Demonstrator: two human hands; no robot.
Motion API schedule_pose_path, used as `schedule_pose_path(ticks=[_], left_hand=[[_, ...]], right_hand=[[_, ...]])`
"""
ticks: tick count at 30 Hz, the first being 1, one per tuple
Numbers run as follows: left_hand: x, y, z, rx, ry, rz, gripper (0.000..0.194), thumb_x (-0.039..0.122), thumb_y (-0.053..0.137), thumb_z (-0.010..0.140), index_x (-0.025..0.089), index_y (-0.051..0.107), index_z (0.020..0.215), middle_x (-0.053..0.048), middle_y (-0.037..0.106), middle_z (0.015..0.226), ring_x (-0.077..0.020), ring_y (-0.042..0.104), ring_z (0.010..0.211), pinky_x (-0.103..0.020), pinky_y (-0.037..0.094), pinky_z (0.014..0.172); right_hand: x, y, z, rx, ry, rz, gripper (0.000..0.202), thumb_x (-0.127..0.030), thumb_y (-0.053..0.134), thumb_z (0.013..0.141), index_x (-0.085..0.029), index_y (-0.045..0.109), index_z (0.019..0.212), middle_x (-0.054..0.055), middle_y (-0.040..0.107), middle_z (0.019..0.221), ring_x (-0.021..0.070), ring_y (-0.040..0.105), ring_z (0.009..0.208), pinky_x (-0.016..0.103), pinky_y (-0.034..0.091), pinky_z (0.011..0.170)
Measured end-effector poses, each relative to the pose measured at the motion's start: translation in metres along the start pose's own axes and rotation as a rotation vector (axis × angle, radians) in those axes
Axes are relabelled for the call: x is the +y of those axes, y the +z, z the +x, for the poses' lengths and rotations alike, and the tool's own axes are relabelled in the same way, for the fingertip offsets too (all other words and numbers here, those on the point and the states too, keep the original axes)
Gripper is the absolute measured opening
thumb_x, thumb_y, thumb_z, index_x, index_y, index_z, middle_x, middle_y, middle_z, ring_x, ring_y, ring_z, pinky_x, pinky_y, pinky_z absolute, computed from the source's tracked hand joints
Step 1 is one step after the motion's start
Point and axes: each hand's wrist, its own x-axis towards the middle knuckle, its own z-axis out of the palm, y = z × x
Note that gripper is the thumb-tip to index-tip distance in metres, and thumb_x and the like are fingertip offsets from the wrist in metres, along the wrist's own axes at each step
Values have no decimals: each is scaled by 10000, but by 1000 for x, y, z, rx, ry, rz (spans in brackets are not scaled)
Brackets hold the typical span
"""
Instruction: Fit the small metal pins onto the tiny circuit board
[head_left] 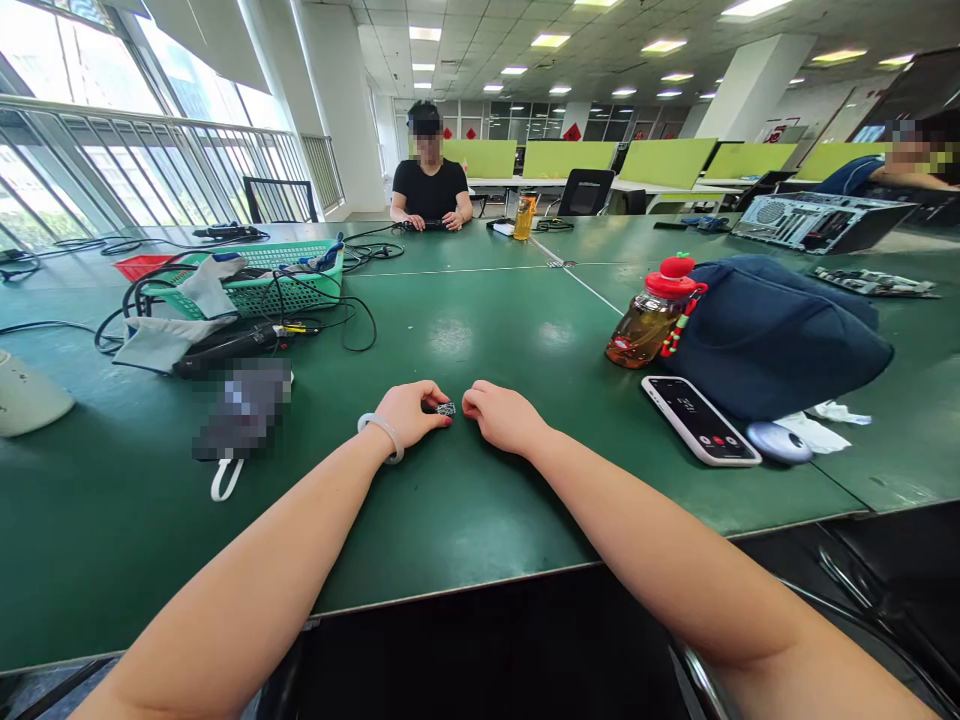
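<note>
Over the green table (480,500), my left hand (412,412) pinches a small dark-and-silver part (446,408) between thumb and fingers, and a pale bracelet circles that wrist. Just to the right of the part is my right hand (504,415), with its fingers closed together and a narrow gap between it and the part. Whatever the right fingers hold, if anything, is too small or hidden to make out.
A green basket (292,290) with cables stands at the left, near a dark pouch (247,405). To the right are a phone (697,420), a red-capped bottle (641,325) and a navy bag (780,335). A person (429,185) sits across the table.
</note>
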Motion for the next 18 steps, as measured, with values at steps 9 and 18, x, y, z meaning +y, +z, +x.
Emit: schedule_pose_path(ticks=[9, 18], left_hand=[[3, -1, -2, -20, 6, -3, 256, 330, 693, 603, 207, 641, 820, 3, 670, 792, -163, 611, 779, -288, 471, 763], [3, -1, -1, -20, 8, -7, 253, 323, 698, 600, 206, 639, 815, 6, 670, 785, -164, 609, 771, -290, 465, 759]], right_hand=[[1, -5, -1, 5, 96, 71, 211, -381, 470, 863, -199, 562, 813, 19, 548, 873, 117, 523, 720, 231, 342, 603], [-1, -1, -1, -11, 8, 20, 112, -238, 467, 852, -197, 553, 792, 12, 543, 861, 113, 515, 676, 235, 316, 571]])
